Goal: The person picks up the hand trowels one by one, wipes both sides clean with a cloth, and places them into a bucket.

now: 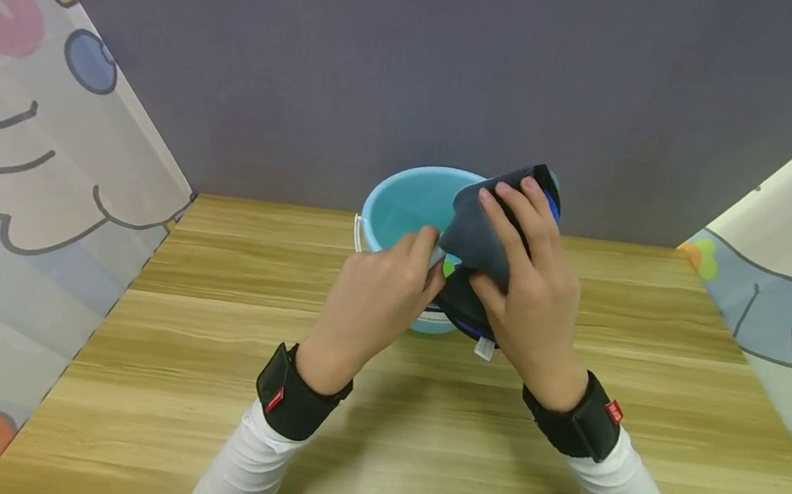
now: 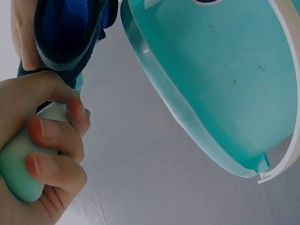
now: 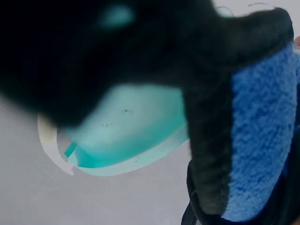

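A dark grey cloth item [image 1: 481, 225] with black trim and a blue fleece lining [image 3: 262, 136] is held over the right side of a light-blue bucket [image 1: 398, 201]; its shape resembles a slipper. My right hand [image 1: 535, 278] grips it from the right, fingers spread across the top and thumb below. A white label [image 1: 484, 348] hangs from its lower edge. My left hand [image 1: 378, 291] curls round a smooth mint-green handle [image 2: 21, 168], close against the cloth. The handle's far end is hidden by the fingers and the cloth. Dark blur covers much of the right wrist view.
The bucket has a white carrying handle [image 2: 293, 51] at its side and stands near the back of a wooden table [image 1: 412, 466]. A grey wall [image 1: 422, 50] rises behind it. Cartoon-printed sheets [image 1: 22, 173] flank the table on both sides.
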A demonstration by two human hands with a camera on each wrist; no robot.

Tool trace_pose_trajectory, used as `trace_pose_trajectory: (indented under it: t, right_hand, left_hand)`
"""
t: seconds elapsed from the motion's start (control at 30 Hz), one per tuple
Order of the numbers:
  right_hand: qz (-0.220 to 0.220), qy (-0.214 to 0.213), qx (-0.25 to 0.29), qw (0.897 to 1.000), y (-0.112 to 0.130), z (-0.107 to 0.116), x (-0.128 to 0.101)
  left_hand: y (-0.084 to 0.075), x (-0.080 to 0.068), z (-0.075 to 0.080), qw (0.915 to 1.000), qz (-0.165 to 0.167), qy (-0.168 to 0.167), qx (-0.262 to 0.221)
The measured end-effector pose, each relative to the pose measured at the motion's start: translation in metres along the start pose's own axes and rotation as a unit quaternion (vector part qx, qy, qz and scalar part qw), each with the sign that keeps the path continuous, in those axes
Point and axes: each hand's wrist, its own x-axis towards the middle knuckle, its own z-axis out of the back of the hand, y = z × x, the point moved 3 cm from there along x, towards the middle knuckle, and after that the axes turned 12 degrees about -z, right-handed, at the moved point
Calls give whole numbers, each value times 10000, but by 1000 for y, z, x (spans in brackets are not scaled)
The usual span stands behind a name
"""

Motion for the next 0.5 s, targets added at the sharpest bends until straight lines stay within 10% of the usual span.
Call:
trace_pose_trajectory:
  t: [0.5]
  right_hand:
    - [-62, -412, -177, 9990, -3, 0, 2]
  left_hand:
    - [1, 1, -1, 10000, 1, -3, 79]
